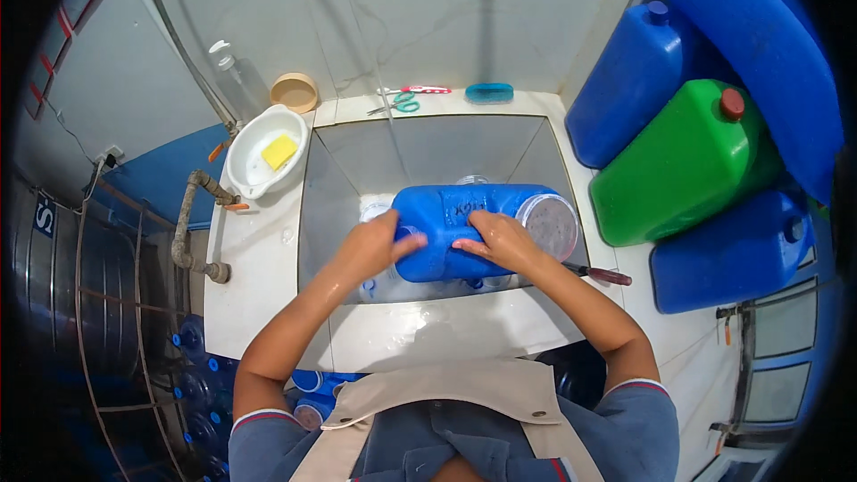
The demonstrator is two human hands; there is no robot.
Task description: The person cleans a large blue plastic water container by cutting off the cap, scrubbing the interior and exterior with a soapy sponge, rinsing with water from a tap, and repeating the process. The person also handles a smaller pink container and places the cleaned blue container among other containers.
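Note:
A blue plastic jug (446,259) lies on its side across a tiled sink (344,156). My left hand (379,245) grips its left end, at the cap. My right hand (491,241) holds it by the middle, around the handle area. Beside the jug's right end is a round clear-rimmed container (549,223), and a tool with a dark red handle (610,277) rests across the sink's right rim. Other clear containers and small blue pieces sit in the basin, partly hidden by the jug.
A white basin (241,170) with a yellow sponge (278,152) and pipe valves stand left. Scissors (402,103) and brushes lie on the back ledge. Blue and green jugs (674,161) crowd the right counter. A metal rack (112,321) and water bottles are at lower left.

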